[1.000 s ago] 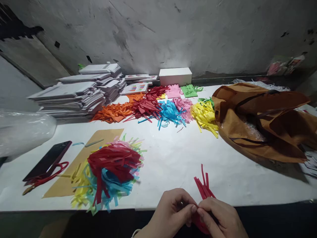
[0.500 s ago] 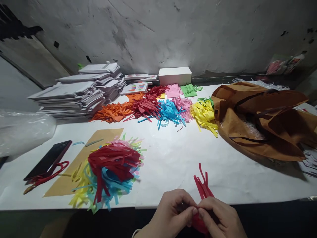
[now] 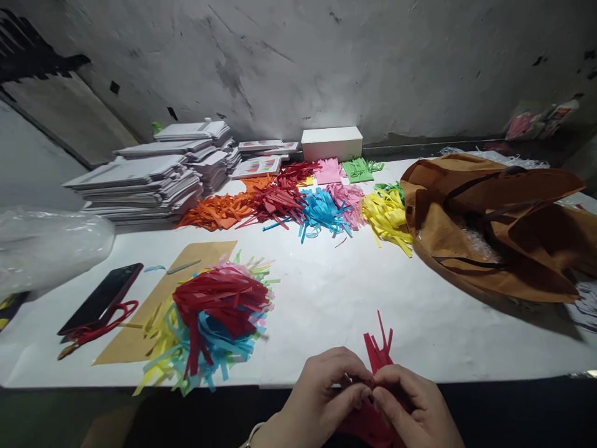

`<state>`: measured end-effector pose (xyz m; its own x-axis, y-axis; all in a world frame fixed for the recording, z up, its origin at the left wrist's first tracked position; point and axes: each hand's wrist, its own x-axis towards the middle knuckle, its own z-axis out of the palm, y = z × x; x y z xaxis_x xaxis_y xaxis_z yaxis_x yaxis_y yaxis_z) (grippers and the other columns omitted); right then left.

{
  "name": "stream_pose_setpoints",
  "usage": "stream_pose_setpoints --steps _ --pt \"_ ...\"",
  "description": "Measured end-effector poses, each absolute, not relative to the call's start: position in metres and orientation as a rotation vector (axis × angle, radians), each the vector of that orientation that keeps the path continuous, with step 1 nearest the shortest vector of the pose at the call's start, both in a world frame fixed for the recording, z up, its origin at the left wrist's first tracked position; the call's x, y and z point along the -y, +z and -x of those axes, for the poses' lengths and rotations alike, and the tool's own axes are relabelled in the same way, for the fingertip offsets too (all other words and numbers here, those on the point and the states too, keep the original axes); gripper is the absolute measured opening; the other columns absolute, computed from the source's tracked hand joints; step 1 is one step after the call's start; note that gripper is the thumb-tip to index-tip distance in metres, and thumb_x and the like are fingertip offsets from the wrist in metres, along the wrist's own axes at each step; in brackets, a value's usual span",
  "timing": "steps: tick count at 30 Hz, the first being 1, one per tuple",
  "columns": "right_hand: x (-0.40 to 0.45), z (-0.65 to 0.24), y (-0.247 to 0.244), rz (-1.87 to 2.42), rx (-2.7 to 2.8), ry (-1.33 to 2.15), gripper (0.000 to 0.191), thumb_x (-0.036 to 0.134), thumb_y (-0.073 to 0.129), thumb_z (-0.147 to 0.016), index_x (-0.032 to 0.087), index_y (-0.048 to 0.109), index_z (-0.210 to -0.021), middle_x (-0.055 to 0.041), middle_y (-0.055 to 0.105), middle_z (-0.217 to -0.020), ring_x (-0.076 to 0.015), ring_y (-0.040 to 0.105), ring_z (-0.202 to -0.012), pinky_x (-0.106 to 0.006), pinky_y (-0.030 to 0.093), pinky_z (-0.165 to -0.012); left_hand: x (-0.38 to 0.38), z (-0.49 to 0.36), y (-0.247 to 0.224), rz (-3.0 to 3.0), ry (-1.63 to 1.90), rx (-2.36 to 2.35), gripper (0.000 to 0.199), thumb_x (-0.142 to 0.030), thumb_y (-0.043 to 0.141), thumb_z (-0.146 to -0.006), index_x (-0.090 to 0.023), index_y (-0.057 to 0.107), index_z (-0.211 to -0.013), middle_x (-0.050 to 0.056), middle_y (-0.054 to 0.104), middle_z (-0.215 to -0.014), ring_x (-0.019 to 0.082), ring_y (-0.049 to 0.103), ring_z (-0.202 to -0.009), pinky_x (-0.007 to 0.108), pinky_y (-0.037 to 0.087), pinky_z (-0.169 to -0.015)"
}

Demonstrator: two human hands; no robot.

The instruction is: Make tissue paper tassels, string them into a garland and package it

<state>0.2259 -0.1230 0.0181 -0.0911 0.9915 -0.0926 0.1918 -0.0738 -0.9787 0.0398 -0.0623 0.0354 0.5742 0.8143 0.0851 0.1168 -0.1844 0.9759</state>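
- From where I stand, the largest thing is the desk point(image 3: 336, 286), white-topped, its far side close to the wall.
- On the right slumps a brown fabric bag point(image 3: 536, 233), its mouth gaping; sitting off to that side, it leaves the near middle free for the hands.
- Far left, white flat-packed stacks point(image 3: 149, 177) rise in uneven layers, probably piled up to save room.
- Near left, a mixed heap of fringed paper point(image 3: 219, 298) lies loosely, red on top of blue, yellow and pale green, partly over a brown paper sheet point(image 3: 125, 342).
- The left hand point(image 3: 329, 392) and right hand point(image 3: 415, 404) meet over the near edge, right of centre. Both are pinched narrow, thumbs against fingertips, holding one red fringed paper piece point(image 3: 379, 354) between them; such thin stuff seems to want a fingertip grip.
- That piece's strips fan up away from the person, clear of the fingers; its lower part hangs below the hands.
- Far middle, the orange bundle point(image 3: 219, 211), dark red bundle point(image 3: 278, 202), blue bundle point(image 3: 321, 211) and yellow bundle point(image 3: 386, 214) sit in a row, presumably sorted by colour and within reach.
- Left of the heap, a phone point(image 3: 101, 298) lies flat, its red strap point(image 3: 102, 326) trailing nearby.
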Motion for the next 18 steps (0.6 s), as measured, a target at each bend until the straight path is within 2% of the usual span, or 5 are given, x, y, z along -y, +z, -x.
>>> stream_pose_setpoints --steps 2,5,9,13,18 --pt "0.124 -0.224 0.02 1.367 1.387 1.185 0.025 0.043 0.056 -0.094 0.023 0.07 -0.089 -0.0024 0.07 -0.078 -0.0151 0.064 -0.066 -0.018 0.051 -0.058 0.063 -0.041 0.032 -1.6 0.758 -0.839 0.011 -0.012 0.067 -0.084 -0.018 0.075 -0.089 0.005 0.071 -0.081 0.014 0.066 -0.075 0.022 0.053 -0.069" --pt "0.126 -0.219 0.023 1.407 1.322 1.1 0.03 0.046 0.056 -0.094 0.023 0.069 -0.079 -0.0012 0.066 -0.071 -0.0134 0.061 -0.062 -0.018 0.05 -0.06 0.067 -0.041 0.025 -1.475 0.735 -0.858 0.007 -0.015 0.068 -0.084 -0.017 0.074 -0.088 0.004 0.071 -0.079 0.013 0.065 -0.066 0.021 0.052 -0.061" --pt "0.126 -0.219 0.021 1.42 1.172 1.35 0.039 0.056 0.059 -0.09 0.02 0.066 -0.077 -0.0007 0.06 -0.066 -0.0117 0.054 -0.055 -0.018 0.044 -0.049 0.067 -0.039 0.026 -1.58 0.737 -0.807 0.012 -0.016 0.067 -0.087 -0.019 0.074 -0.096 0.005 0.072 -0.086 0.014 0.067 -0.074 0.023 0.054 -0.071" --pt "0.125 -0.224 0.015 1.336 1.109 1.596 0.044 0.06 0.059 -0.09 0.018 0.062 -0.079 0.0012 0.057 -0.062 -0.0095 0.05 -0.053 -0.019 0.04 -0.052 0.064 -0.037 0.033 -1.722 0.756 -0.732 0.01 -0.023 0.066 -0.091 -0.019 0.074 -0.095 0.006 0.072 -0.083 0.015 0.067 -0.077 0.023 0.053 -0.075" --pt "0.13 -0.222 0.013 1.33 1.131 1.522 0.046 0.062 0.057 -0.09 0.017 0.063 -0.08 0.0006 0.057 -0.061 -0.01 0.05 -0.052 -0.02 0.039 -0.05 0.065 -0.037 0.035 -1.773 0.708 -0.747 0.015 -0.028 0.062 -0.095 -0.019 0.073 -0.095 0.006 0.072 -0.083 0.015 0.067 -0.078 0.023 0.053 -0.075"
